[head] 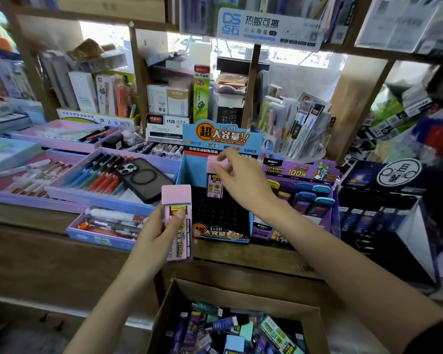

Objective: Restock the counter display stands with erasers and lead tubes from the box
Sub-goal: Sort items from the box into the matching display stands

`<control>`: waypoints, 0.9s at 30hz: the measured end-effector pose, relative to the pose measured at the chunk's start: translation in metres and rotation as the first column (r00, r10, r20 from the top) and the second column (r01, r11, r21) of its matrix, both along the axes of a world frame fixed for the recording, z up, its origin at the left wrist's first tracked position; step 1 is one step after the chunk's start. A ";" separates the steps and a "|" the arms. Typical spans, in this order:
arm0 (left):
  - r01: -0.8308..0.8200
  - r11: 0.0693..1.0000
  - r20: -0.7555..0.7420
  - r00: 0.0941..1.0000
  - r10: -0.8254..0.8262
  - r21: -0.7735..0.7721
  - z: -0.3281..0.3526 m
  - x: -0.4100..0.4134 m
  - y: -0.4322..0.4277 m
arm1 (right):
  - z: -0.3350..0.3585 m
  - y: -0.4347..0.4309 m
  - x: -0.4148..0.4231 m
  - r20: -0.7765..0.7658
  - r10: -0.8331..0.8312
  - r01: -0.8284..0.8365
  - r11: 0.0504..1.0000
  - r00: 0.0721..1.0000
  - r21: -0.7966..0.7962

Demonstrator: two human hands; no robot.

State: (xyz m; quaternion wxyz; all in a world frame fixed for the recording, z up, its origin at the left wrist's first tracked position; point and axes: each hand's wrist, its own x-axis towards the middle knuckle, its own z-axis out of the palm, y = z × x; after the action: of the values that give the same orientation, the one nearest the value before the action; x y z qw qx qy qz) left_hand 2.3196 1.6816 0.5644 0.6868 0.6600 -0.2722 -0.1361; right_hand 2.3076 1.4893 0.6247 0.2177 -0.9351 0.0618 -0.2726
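Gripping a pink tube (176,200), left hand (161,233) hovers; right hand (241,180) pinches second tube (215,183), seemingly inside the blue stand (187,172).

I log: left hand (161,235), right hand (241,180) and both forearms (343,261) bare; dark sleeve hem (431,337) crosses my right arm.

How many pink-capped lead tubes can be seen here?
2. The left hand holds one pink-capped lead tube in front of the blue display stand; the right hand pinches the other inside that stand. More may hide in the cardboard box.
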 end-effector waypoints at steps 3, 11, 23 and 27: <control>0.053 0.999 0.029 0.998 -0.053 -0.013 0.005 0.002 -0.010 | 0.013 0.018 -0.012 -0.139 0.284 -0.195 0.872 0.949 0.449; -0.041 0.988 0.252 0.968 0.001 0.151 0.001 0.027 -0.024 | 0.038 0.001 -0.013 -0.079 0.250 -0.188 0.871 0.965 0.454; -0.317 0.777 0.738 0.622 -0.264 0.545 -0.045 0.039 -0.019 | 0.011 -0.018 0.020 -0.048 -0.003 0.007 0.996 0.999 0.092; -0.335 0.808 0.758 0.621 -0.198 0.485 -0.042 0.037 -0.022 | 0.004 -0.018 0.022 -0.045 -0.010 0.014 0.995 0.999 0.099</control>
State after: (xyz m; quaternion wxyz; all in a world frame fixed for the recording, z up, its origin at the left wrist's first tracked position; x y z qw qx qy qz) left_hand 2.3571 1.6600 0.5220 0.2660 0.8395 -0.4596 0.1151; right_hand 2.3299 1.4717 0.6282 0.2611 -0.9285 0.0857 -0.2497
